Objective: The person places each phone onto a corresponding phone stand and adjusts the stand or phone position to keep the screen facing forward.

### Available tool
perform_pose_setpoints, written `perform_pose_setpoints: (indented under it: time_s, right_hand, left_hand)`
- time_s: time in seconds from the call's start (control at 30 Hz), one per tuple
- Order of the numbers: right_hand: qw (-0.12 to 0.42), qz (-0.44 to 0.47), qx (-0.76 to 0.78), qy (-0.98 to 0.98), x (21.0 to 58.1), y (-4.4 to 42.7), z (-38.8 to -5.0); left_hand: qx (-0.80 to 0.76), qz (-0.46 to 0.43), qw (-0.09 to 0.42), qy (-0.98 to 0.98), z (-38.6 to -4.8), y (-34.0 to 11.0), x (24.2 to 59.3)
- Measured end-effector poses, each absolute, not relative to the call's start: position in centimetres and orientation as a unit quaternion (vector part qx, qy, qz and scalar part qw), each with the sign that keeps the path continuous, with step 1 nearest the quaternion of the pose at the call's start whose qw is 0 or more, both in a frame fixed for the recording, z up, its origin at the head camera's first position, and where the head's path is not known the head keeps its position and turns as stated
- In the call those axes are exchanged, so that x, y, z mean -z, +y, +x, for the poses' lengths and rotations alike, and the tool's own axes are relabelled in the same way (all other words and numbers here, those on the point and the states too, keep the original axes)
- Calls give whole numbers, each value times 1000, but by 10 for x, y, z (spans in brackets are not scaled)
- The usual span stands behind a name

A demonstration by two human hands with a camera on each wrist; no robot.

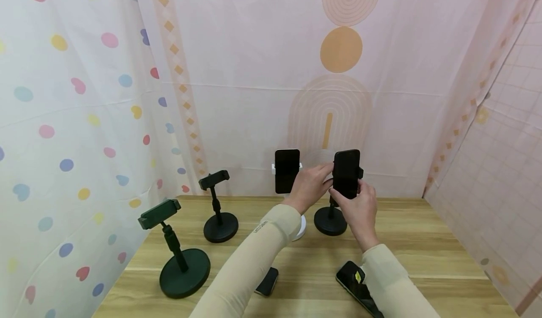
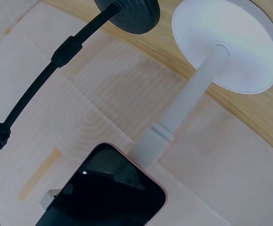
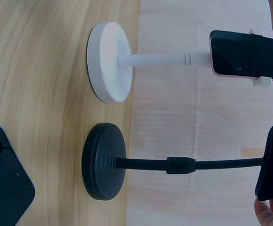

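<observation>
A black smartphone (image 1: 346,174) stands upright, slightly tilted, at the clamp of a black phone stand (image 1: 330,221). With the thumb across its lower front and fingers at its right edge, my right hand (image 1: 359,210) grips the phone near the bottom. My left hand (image 1: 308,186) holds the phone's left edge with thumb and fingertips; whether it also touches the clamp is hidden. Beside the left hand, another phone (image 1: 287,167) with a dark screen sits upright in a white phone stand (image 3: 110,61). The right wrist view shows fingers (image 3: 264,213) at the black phone's lower corner.
Two more stands are at the left: a dark green one (image 1: 184,273) in front and a black one (image 1: 221,227) behind. A phone (image 1: 267,282) lies partly under my left forearm, another (image 1: 355,285) by my right forearm. Patterned curtains (image 1: 245,120) border the wooden table (image 1: 309,280).
</observation>
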State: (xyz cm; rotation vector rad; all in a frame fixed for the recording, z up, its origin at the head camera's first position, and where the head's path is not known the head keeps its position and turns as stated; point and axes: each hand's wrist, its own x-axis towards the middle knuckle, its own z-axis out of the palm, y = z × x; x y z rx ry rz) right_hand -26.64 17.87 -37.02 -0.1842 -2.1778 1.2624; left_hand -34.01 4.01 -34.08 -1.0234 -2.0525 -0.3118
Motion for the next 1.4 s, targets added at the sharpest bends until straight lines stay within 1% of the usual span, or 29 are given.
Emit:
perform_pose_setpoints:
  time_s: [0.1,0.23,0.47,0.67,0.87,1.03,1.13,1.2,1.33,1.4]
  right_hand:
    - [304,-75,-474,-823,370,179,-266]
    - [304,-80,-469,-826,371,180,-267]
    - [328,-81,-451,-826,372,181,-270]
    - [341,-91,-443,-824,374,181,-272]
    - [360,-92,-434,-821,374,179,-275]
    - [366,-89,-427,-822,374,176,-275]
    - [363,-89,-426,-824,375,176,-275]
    - [359,-88,-425,-826,375,176,-274]
    - [354,-85,-425,-829,374,177,-273]
    - [355,-83,-425,-829,375,178,-273]
  left_hand:
    - [116,-418,401,-807,-340,38,340]
    - [89,-436,417,-793,-340,35,341]
    - [20,-455,475,-753,-343,31,338]
    - [-6,-454,523,-722,-343,30,338]
    - [-8,-452,527,-720,-342,30,337]
    - [18,-455,503,-735,-340,26,338]
    - [62,-450,463,-762,-338,26,339]
    - [103,-437,417,-790,-336,28,339]
    - [203,-394,297,-846,-332,36,334]
    - [252,-371,247,-859,-331,41,331]
